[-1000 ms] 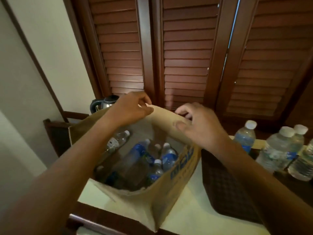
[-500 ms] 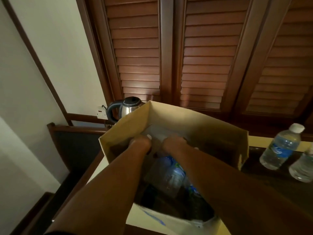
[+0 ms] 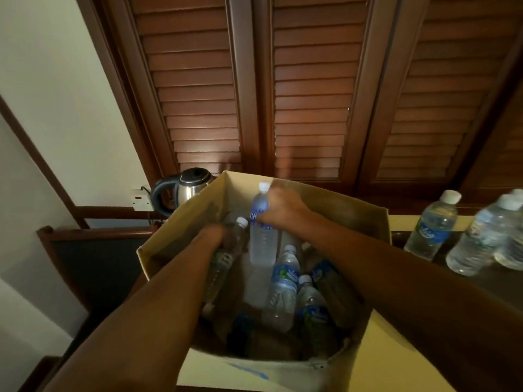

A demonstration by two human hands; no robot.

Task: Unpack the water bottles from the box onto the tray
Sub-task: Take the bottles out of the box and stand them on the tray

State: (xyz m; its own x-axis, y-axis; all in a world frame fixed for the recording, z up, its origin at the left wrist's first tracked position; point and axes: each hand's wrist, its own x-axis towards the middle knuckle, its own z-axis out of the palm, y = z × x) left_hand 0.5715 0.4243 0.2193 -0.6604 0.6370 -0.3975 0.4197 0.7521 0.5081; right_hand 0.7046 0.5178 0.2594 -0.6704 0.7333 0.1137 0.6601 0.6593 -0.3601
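Observation:
An open cardboard box (image 3: 359,210) stands in front of me with several clear water bottles (image 3: 283,290) with blue labels lying and leaning inside. My right hand (image 3: 283,207) grips one bottle (image 3: 261,236) by its upper part and holds it upright, its white cap level with the box rim. My left hand (image 3: 219,236) is lower in the box, closed around a second bottle (image 3: 226,256) that leans at a slant. To the right, three bottles (image 3: 433,224) stand on the dark tray (image 3: 452,264).
A steel electric kettle (image 3: 184,188) sits behind the box's left corner beside a wall socket (image 3: 140,198). Brown louvred doors (image 3: 305,94) fill the background. A dark chair back (image 3: 99,250) stands to the left. The pale countertop (image 3: 396,349) shows at the lower right.
Both hands went from the box flaps down into the box. Each now holds a bottle, and the right one has risen to the rim.

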